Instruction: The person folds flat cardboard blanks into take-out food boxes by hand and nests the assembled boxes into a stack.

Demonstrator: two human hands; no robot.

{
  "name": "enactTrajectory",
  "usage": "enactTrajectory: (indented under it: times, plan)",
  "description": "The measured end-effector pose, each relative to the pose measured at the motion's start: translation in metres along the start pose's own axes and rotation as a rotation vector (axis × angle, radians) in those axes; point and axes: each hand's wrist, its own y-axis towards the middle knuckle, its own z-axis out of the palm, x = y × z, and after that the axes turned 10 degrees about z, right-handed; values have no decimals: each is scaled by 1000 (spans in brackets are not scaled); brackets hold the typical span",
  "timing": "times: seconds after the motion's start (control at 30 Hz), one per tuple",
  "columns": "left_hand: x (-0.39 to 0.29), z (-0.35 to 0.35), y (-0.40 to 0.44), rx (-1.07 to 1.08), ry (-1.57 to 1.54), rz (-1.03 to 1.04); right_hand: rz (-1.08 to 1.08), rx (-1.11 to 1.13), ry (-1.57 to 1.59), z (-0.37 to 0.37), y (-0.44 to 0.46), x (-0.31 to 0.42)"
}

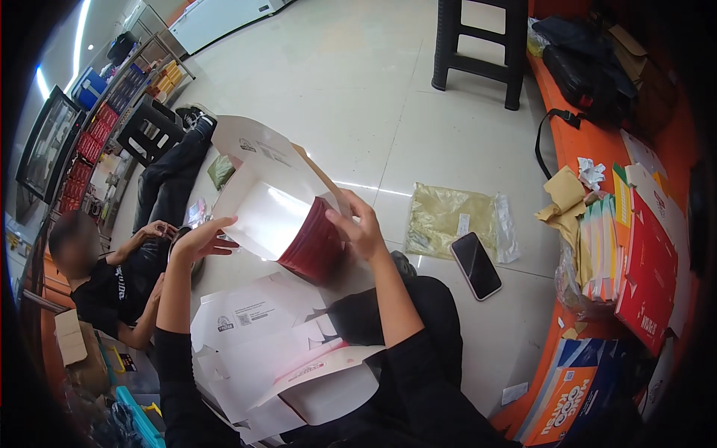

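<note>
Left side: co-worker in black shirt sits close by, legs stretched along the floor. Left hand open, fingers spread, fingertips at the box's left edge. White-and-dark-red cardboard box is up between both hands, open side showing, above printed white cardboard blanks at the lap. Right hand grips its right wall edge. Right of that: translucent yellow-green plastic bag flat on pale tiled floor, black-screened phone just beside. Open tile ahead, up to black plastic stool. Orange bench edge bounds the right.
</note>
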Motion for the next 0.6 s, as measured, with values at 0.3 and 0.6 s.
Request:
enactTrajectory:
  times: [0.3,0.6]
  plan:
    - [-2,0,-4,-67,-90,-2,-123,-73,-82,-1,1,1]
    - [7,-7,0,-118,-73,23,-136,-96,-90,-2,-1,7]
